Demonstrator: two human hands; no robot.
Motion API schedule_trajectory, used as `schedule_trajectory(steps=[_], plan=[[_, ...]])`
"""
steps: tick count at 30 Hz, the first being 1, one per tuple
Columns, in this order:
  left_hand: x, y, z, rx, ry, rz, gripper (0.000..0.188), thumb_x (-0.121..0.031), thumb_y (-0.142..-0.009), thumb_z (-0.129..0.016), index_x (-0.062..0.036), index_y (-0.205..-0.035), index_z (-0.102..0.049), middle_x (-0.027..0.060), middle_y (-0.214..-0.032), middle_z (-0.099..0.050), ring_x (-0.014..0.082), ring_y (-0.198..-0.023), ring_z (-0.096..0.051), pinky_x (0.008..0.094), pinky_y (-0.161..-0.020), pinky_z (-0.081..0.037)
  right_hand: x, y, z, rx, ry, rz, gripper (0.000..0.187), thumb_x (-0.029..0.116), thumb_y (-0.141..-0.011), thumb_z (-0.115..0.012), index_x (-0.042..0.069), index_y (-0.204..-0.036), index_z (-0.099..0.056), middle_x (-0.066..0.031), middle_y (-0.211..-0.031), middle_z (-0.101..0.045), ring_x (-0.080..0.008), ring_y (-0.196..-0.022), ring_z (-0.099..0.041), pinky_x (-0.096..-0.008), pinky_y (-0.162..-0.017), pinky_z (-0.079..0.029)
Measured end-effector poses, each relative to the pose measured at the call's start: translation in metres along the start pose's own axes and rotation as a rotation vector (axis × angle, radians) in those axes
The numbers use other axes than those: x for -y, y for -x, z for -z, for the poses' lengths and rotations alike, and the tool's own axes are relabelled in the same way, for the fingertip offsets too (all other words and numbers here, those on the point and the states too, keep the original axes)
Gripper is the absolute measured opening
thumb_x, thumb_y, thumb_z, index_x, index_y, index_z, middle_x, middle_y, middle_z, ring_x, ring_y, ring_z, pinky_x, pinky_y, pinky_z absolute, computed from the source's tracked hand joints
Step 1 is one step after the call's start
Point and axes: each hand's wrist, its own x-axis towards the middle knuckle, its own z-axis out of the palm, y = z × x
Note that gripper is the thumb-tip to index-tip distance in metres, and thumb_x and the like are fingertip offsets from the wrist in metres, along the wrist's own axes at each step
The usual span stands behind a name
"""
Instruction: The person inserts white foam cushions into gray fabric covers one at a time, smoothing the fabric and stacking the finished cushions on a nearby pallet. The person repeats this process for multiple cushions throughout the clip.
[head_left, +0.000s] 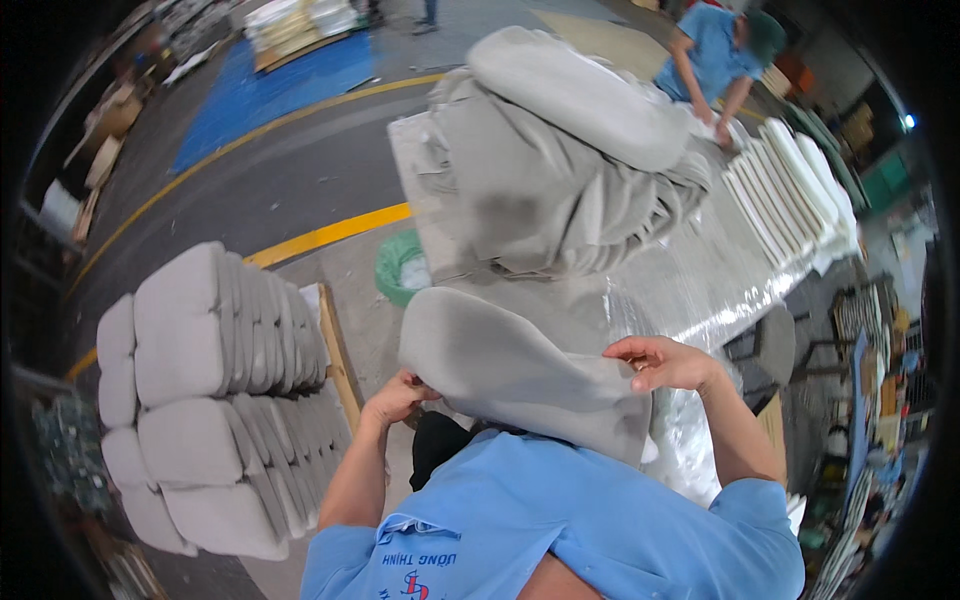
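Note:
A grey fabric-covered cushion (490, 345) is in front of my body, its left end bulging and its right part creased and sagging. My left hand (398, 398) grips its lower left edge, the fingertips partly hidden by the fabric. At the other end, my right hand (662, 363) holds the upper right edge between fingers and thumb. Just beyond the cushion, a heap of loose grey fabric covers (540, 190) lies on the plastic-wrapped table (680, 285). One plump pale grey cushion (575, 95) rests on top of that heap.
Stacked grey cushions (180, 330) stand at my left beside a wooden board (338, 350). A green plastic bag (400, 265) sits by the table's left edge. Across the table, a person in blue (708, 60) works near a row of white cushions (785, 190). A stool (770, 345) stands right.

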Motion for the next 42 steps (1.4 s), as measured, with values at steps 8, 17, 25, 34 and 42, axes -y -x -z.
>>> schedule_trajectory(steps=[8, 17, 25, 34, 42], plan=[[-0.024, -0.03, -0.004, -0.07, -0.298, 0.032, 0.044, 0.01, -0.087, -0.076, -0.0048, -0.128, -0.068, 0.0051, -0.118, -0.074, 0.0199, -0.11, -0.07, 0.0391, -0.1, -0.058, 0.028, 0.056, -0.046, -0.705, 0.302, 0.081, 0.015, 0.014, -0.092, -0.079, 0.001, -0.092, -0.072, -0.0001, -0.08, -0.068, -0.0087, -0.071, -0.058, -0.0288, -0.062, -0.045], [-0.017, -0.052, 0.011, -0.008, -0.564, -0.017, 0.04, 0.006, -0.09, -0.071, -0.0009, -0.129, -0.065, 0.0144, -0.125, -0.071, 0.0276, -0.123, -0.064, 0.0422, -0.102, -0.055, -0.003, 0.067, -0.089, -0.95, 0.699, 0.117, 0.011, 0.008, -0.085, -0.076, 0.003, -0.093, -0.071, -0.0104, -0.082, -0.068, -0.0313, -0.078, -0.063, -0.0406, -0.071, -0.051], [-0.024, -0.07, 0.021, 0.156, -1.093, -0.178, 0.033, -0.016, -0.091, -0.077, -0.0044, -0.121, -0.071, 0.018, -0.118, -0.073, 0.0335, -0.116, -0.067, 0.0416, -0.097, -0.053, 0.002, 0.074, -0.133, -1.197, 0.667, 0.058, 0.016, -0.002, -0.08, -0.072, 0.003, -0.095, -0.068, -0.0098, -0.094, -0.069, -0.0322, -0.091, -0.065, -0.0413, -0.08, -0.052], [-0.052, -0.072, 0.017, 0.411, -1.058, 0.154, 0.033, -0.015, -0.094, -0.071, -0.0042, -0.126, -0.071, 0.0165, -0.119, -0.075, 0.031, -0.111, -0.07, 0.0391, -0.095, -0.055, -0.021, 0.079, -0.187, -1.401, 0.811, 0.154, 0.029, -0.008, -0.071, -0.068, 0.006, -0.096, -0.069, -0.0097, -0.102, -0.071, -0.0333, -0.102, -0.065, -0.0431, -0.089, -0.053], [-0.051, -0.093, 0.031, 0.43, -1.104, 0.102, 0.034, -0.015, -0.098, -0.067, -0.004, -0.13, -0.069, 0.0153, -0.12, -0.074, 0.0287, -0.111, -0.07, 0.0376, -0.096, -0.055, -0.035, 0.071, -0.217, -1.582, 0.714, 0.111, 0.031, -0.009, -0.071, -0.068, 0.008, -0.098, -0.07, -0.0055, -0.11, -0.071, -0.0321, -0.107, -0.063, -0.0415, -0.09, -0.054]])
